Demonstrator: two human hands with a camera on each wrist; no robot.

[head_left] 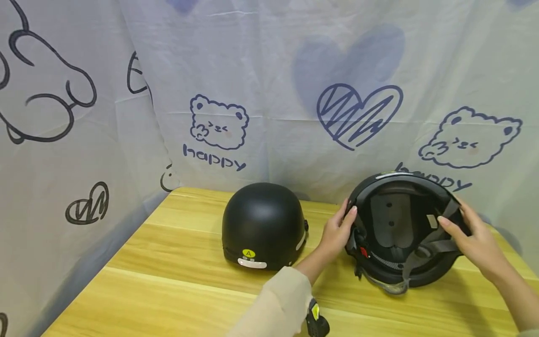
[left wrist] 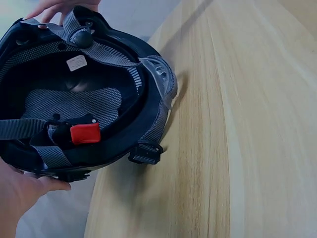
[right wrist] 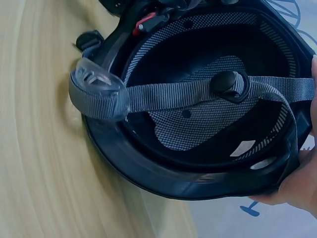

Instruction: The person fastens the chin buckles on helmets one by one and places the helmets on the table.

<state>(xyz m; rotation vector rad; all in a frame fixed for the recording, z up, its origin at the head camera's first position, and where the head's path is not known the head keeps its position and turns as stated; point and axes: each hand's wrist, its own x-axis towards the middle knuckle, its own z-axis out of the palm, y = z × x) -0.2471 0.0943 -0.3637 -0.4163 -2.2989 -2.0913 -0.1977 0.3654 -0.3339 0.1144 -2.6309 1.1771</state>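
A black helmet (head_left: 391,220) is tilted up so that its padded inside faces the head camera. My left hand (head_left: 337,231) grips its left rim, thumb toward the opening. On the opposite rim, my right hand (head_left: 477,238) holds on, with the thumb over the edge. Inside hang a grey chin strap (right wrist: 168,96) with a clear chin cup (left wrist: 161,77) and a red buckle (left wrist: 85,133). To the left, a second black helmet (head_left: 263,224) sits dome up on the table, bearing a yellow "A" sticker (head_left: 249,253).
Both helmets are on or over a wood-grain table (head_left: 168,281). Behind it hangs a pale curtain (head_left: 273,70) printed with hearts and bears. A black wrist device (head_left: 316,320) is worn at my left sleeve (head_left: 278,299).
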